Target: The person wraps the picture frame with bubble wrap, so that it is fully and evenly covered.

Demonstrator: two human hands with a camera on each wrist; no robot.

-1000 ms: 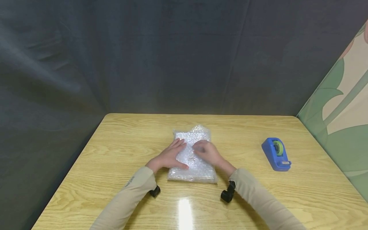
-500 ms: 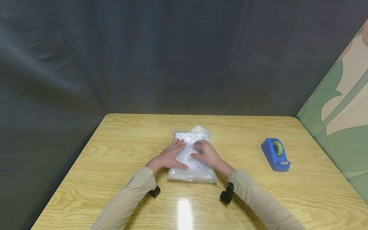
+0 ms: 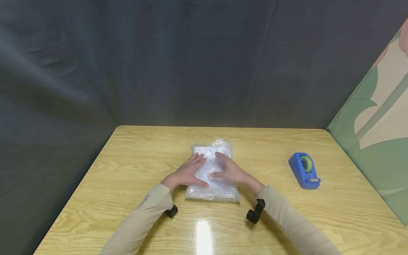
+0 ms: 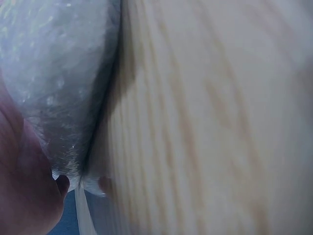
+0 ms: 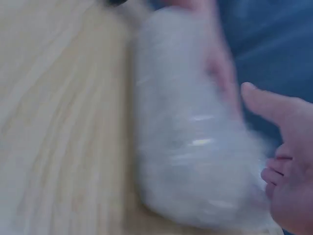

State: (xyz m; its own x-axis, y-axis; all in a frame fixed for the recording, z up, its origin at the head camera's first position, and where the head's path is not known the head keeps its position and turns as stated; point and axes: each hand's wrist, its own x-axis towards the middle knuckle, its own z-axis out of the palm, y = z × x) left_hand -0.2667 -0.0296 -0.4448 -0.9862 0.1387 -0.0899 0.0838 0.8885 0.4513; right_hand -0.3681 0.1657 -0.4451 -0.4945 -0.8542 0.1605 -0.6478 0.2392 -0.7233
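A flat package in clear bubble wrap [image 3: 210, 194] lies on the table between the hands. My left hand [image 3: 186, 174] rests on its left half with fingers spread and thumb apart. Over the right half is my right hand [image 3: 234, 173], thumb and fingers parted and nothing seen between them. In the right wrist view the right hand [image 5: 293, 147] appears at the edge of the blurred package [image 5: 190, 127], thumb stretched out. The left wrist view shows the package's side [image 4: 63, 88] close up, beside part of the left hand [image 4: 29, 191]. What the wrap contains cannot be made out.
A blue tape dispenser [image 3: 304, 171] with a green roll stands on the right of the wood-grain table [image 3: 127, 156]. A dark curtain [image 3: 191, 63] hangs behind and to the left. A leaf-patterned panel [image 3: 382, 131] borders the right side.
My right hand's thumb and fingers, close together a second ago, have spread apart over the package. The left hand and the package stay in place.
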